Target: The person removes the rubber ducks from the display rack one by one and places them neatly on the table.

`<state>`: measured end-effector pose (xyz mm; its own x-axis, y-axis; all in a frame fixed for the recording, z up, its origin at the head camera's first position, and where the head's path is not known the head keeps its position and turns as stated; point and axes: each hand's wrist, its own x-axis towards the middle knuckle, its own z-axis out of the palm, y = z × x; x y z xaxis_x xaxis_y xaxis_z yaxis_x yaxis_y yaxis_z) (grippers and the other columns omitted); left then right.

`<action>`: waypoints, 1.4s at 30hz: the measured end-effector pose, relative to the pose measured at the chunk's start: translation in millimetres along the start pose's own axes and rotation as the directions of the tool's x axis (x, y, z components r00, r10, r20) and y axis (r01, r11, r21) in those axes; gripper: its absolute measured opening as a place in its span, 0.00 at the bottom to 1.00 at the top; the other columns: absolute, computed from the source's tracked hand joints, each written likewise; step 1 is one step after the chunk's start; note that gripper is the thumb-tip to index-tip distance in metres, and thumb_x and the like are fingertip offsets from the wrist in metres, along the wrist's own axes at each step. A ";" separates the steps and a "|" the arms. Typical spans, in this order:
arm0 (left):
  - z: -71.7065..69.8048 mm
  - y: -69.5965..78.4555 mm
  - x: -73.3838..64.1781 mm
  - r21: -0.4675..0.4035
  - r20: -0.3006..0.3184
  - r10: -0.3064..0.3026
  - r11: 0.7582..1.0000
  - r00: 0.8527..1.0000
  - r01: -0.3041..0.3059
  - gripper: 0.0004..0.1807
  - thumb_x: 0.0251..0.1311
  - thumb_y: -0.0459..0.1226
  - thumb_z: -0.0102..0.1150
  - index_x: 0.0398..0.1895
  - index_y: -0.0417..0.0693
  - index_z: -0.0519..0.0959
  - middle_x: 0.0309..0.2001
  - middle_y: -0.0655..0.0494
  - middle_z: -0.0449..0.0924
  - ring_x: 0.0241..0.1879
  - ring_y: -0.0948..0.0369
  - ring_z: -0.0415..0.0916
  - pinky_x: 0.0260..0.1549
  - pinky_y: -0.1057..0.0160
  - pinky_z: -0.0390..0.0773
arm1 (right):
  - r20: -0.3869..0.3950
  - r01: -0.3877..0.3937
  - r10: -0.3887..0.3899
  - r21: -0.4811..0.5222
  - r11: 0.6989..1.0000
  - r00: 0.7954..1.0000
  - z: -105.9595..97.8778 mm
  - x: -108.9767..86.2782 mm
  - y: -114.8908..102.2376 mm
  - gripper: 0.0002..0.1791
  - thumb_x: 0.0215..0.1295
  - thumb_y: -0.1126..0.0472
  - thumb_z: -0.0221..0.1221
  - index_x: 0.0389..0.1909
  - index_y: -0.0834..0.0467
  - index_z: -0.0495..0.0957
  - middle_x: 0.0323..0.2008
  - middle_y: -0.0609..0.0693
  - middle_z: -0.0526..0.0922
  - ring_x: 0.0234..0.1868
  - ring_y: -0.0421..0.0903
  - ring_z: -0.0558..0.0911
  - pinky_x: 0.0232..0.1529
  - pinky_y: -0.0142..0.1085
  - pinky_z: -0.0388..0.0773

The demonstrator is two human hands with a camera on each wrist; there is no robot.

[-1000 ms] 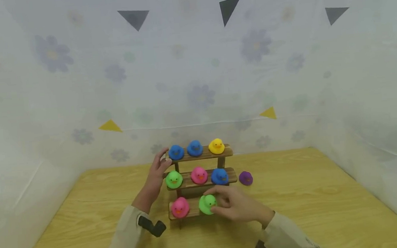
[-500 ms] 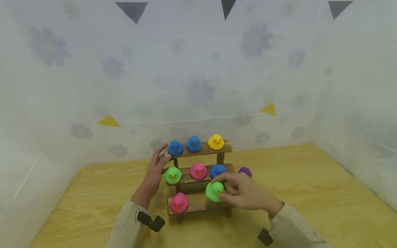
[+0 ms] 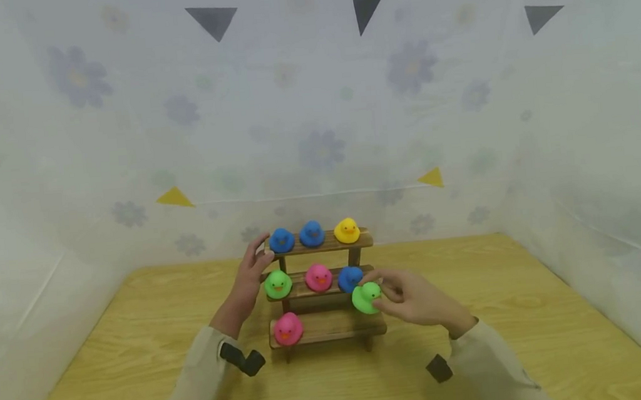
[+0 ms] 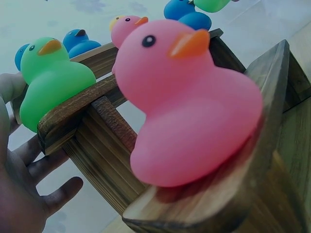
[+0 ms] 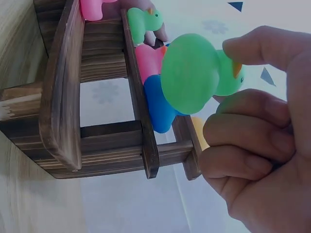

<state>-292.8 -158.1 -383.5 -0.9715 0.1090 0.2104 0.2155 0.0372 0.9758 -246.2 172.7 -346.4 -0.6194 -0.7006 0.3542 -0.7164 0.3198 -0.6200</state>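
Observation:
My right hand [image 3: 413, 296] pinches a green rubber duck [image 3: 366, 299] between thumb and fingers, off the stand, in front of the middle shelf's right end. In the right wrist view that duck [image 5: 189, 73] shows its underside. My left hand [image 3: 246, 284] is at the stand's left side, thumb and forefinger about the top shelf's end. The wooden three-step stand [image 3: 336, 325] bears a pink duck [image 3: 288, 329] at the bottom left. On its middle shelf sit a green duck [image 3: 278, 284], a pink duck [image 3: 318, 278] and a blue duck [image 3: 350, 279].
Two blue ducks, one at the left end [image 3: 281, 241] and one mid-shelf [image 3: 312, 234], and a yellow duck [image 3: 347, 230] sit on the top shelf. The stand is on a wood-grain table [image 3: 139, 340]. A flower-patterned sheet [image 3: 312, 100] hangs behind.
My right hand has lifted the green duck off the bottom shelf and moved it right and up. The purple duck on the table is now hidden behind that hand. My left hand stays put.

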 end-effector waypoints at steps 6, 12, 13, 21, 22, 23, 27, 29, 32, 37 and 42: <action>-2.2 -0.7 -1.5 0.007 -0.001 -0.014 1.000 1.000 0.014 0.29 0.74 0.45 0.42 0.75 0.53 0.52 0.74 0.43 0.49 0.71 0.44 0.54 0.64 0.36 0.55 | 0.007 0.021 -0.022 0.031 0.999 1.000 -5.8 -1.0 0.6 0.14 0.66 0.66 0.59 0.52 0.58 0.76 0.11 0.46 0.55 0.15 0.29 0.53 0.19 0.26 0.60; -2.7 2.9 -1.8 0.017 -0.007 -0.015 1.000 1.000 0.015 0.29 0.73 0.46 0.42 0.74 0.56 0.53 0.74 0.44 0.48 0.72 0.45 0.52 0.64 0.37 0.56 | 0.025 0.017 -0.019 0.054 0.998 1.000 -14.2 -3.2 0.2 0.14 0.67 0.67 0.57 0.53 0.58 0.75 0.11 0.47 0.54 0.15 0.30 0.53 0.19 0.26 0.61; -2.8 3.2 -1.6 0.018 -0.006 -0.015 1.000 1.000 0.015 0.29 0.73 0.46 0.41 0.74 0.57 0.53 0.74 0.44 0.48 0.72 0.45 0.51 0.64 0.37 0.56 | 0.022 0.015 -0.017 0.050 0.999 1.000 -15.8 -3.6 0.4 0.15 0.66 0.68 0.57 0.53 0.58 0.75 0.11 0.47 0.54 0.15 0.30 0.53 0.19 0.27 0.62; -4.1 1.9 -0.8 0.010 -0.004 -0.020 1.000 1.000 0.020 0.29 0.73 0.46 0.42 0.74 0.57 0.53 0.75 0.45 0.47 0.72 0.46 0.51 0.65 0.37 0.55 | -0.037 -0.012 0.014 0.059 0.998 0.999 -23.5 -6.2 4.1 0.15 0.67 0.71 0.55 0.54 0.59 0.74 0.12 0.46 0.54 0.14 0.31 0.53 0.17 0.29 0.62; -4.3 2.0 -0.9 0.007 -0.003 -0.019 1.000 1.000 0.019 0.29 0.73 0.46 0.42 0.75 0.57 0.53 0.75 0.45 0.48 0.72 0.45 0.52 0.65 0.37 0.55 | -0.056 -0.016 0.018 0.041 0.999 0.998 -24.4 -6.6 4.2 0.15 0.67 0.70 0.55 0.54 0.58 0.74 0.12 0.44 0.54 0.14 0.30 0.53 0.17 0.29 0.62; -4.5 2.0 -1.2 0.007 -0.001 -0.016 1.000 1.000 0.016 0.29 0.73 0.46 0.42 0.75 0.57 0.52 0.75 0.45 0.47 0.72 0.45 0.52 0.65 0.37 0.55 | -0.072 -0.019 0.021 0.032 0.999 0.997 -25.3 -6.9 4.8 0.16 0.67 0.70 0.55 0.54 0.58 0.75 0.12 0.44 0.54 0.14 0.30 0.53 0.17 0.29 0.62; -3.9 2.7 -1.7 0.005 0.006 -0.009 1.000 1.000 0.009 0.29 0.74 0.46 0.41 0.75 0.56 0.52 0.75 0.46 0.47 0.72 0.45 0.52 0.65 0.36 0.55 | -0.115 -0.029 0.031 0.024 0.999 0.993 -28.8 -8.3 5.9 0.15 0.67 0.69 0.56 0.54 0.58 0.75 0.12 0.44 0.54 0.13 0.32 0.54 0.16 0.30 0.62; -3.6 3.1 -1.7 0.004 0.007 -0.008 1.000 1.000 0.008 0.28 0.74 0.45 0.41 0.75 0.56 0.52 0.75 0.46 0.47 0.72 0.45 0.52 0.64 0.36 0.55 | -0.121 -0.039 0.044 0.036 0.999 0.992 -29.9 -8.8 6.4 0.15 0.67 0.69 0.55 0.54 0.59 0.75 0.12 0.45 0.54 0.12 0.33 0.54 0.17 0.31 0.63; -3.3 4.3 -1.9 0.005 0.007 -0.007 1.000 1.000 0.007 0.29 0.74 0.45 0.41 0.75 0.54 0.52 0.75 0.45 0.47 0.71 0.44 0.52 0.64 0.36 0.54 | -0.129 -0.069 0.074 0.041 0.997 0.989 -31.1 -8.8 6.5 0.16 0.68 0.68 0.56 0.55 0.59 0.75 0.12 0.44 0.54 0.13 0.33 0.54 0.18 0.31 0.65; -3.4 4.9 -1.6 0.012 0.008 -0.006 1.000 1.000 0.006 0.29 0.74 0.45 0.41 0.75 0.54 0.51 0.75 0.44 0.47 0.71 0.44 0.52 0.64 0.35 0.54 | -0.156 -0.098 0.098 0.007 0.995 0.983 -33.2 -8.0 8.3 0.16 0.68 0.67 0.56 0.56 0.58 0.75 0.13 0.39 0.57 0.13 0.32 0.55 0.16 0.30 0.62; -3.6 3.9 -1.8 0.017 0.013 0.001 1.000 1.000 -0.001 0.30 0.74 0.44 0.40 0.76 0.51 0.50 0.75 0.45 0.45 0.72 0.43 0.52 0.65 0.35 0.53 | -0.184 -0.103 0.096 -0.026 0.994 0.978 -35.6 -7.7 14.3 0.18 0.67 0.68 0.56 0.58 0.63 0.74 0.13 0.39 0.58 0.13 0.31 0.55 0.15 0.30 0.61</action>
<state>-290.6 -161.7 -379.9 -0.9699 0.1222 0.2105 0.2183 0.0541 0.9744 -263.1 205.4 -333.0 -0.7339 -0.5375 0.4152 -0.6570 0.4067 -0.6348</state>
